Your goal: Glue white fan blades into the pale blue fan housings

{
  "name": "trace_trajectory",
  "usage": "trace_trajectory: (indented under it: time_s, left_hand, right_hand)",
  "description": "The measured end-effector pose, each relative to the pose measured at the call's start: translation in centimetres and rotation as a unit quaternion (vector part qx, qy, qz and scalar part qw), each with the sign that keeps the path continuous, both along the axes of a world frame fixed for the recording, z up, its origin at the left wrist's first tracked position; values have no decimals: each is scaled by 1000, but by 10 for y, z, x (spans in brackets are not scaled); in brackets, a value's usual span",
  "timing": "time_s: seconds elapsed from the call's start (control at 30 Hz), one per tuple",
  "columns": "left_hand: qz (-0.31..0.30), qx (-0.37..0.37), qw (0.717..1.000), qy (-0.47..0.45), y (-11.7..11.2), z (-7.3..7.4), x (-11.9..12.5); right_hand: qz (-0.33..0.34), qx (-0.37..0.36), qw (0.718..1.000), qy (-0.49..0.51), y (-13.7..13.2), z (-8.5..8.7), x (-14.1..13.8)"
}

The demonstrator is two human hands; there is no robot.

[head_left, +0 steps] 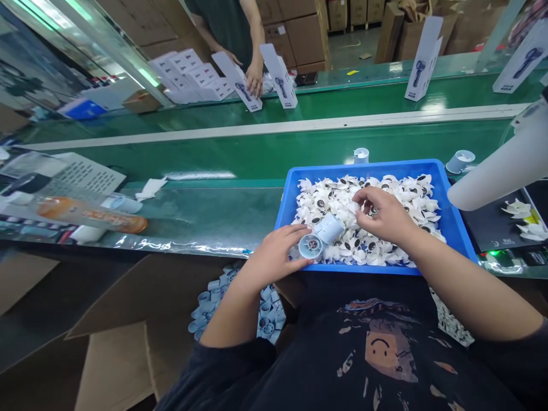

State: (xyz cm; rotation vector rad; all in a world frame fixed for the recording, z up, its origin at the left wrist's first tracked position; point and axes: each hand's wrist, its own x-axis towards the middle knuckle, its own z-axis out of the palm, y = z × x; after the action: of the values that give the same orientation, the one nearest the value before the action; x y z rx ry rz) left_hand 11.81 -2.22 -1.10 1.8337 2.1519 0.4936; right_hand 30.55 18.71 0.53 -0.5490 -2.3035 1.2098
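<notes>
My left hand is closed around a light blue fan housing, its round open end turned up with a motor inside. Against it lies another light blue cylindrical part; whether the two are joined I cannot tell. My right hand is pinched over the blades, with a white fan blade partly showing at its fingertips. Both hands are over a blue tray heaped with white fan blades, several showing dark round hubs.
Two light blue cylinders stand behind the tray on the green bench. A white tube juts in from the right. An orange bottle lies left. Below, a carton holds blue housings. Across, a co-worker's hand touches a white box.
</notes>
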Motion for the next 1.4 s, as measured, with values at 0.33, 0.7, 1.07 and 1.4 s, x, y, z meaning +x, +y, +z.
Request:
trace_trajectory:
  time_s: [0.33, 0.7, 1.07, 1.4]
  left_hand:
    - [57, 209, 874, -435, 34, 16, -19]
    - [-78, 229, 969, -42, 100, 18, 36]
    - [-126, 281, 949, 64, 93, 4, 32]
    - [-68, 272, 956, 86, 92, 1, 31]
  right_hand:
    - [60, -185, 980, 43, 10, -5, -5]
    - [34, 114, 987, 109, 4, 8, 16]
    - [72, 309, 945, 83, 6, -11, 6]
    - [14, 332, 936, 114, 5, -9, 10]
